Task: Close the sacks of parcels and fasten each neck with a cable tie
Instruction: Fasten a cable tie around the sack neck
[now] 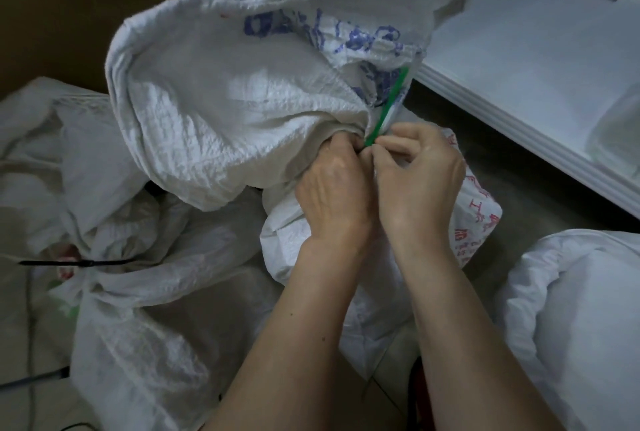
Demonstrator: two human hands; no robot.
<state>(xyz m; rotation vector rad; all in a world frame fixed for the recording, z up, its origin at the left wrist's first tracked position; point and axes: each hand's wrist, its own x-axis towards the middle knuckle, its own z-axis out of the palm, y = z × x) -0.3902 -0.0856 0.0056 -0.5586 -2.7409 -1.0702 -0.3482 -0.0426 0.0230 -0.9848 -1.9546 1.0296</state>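
Sack: white woven sack [221, 111], neck bunched just above both hands
Cable tie: green cable tie [387, 108] rose from between the fingertips
Left hand: left hand [332, 184] gripped the neck
Right hand: right hand [419, 181] pinched the tie's lower end

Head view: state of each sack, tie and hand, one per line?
Sack with blue print: neck gathered, being fastened, loose top flopped over.
Green cable tie: at that neck, tail sticking up; can't tell if it is locked.
Left hand: grips the gathered neck.
Right hand: pinches the green tie.
Left sack: neck closed.
Black cable tie: fastened round the left sack's neck.
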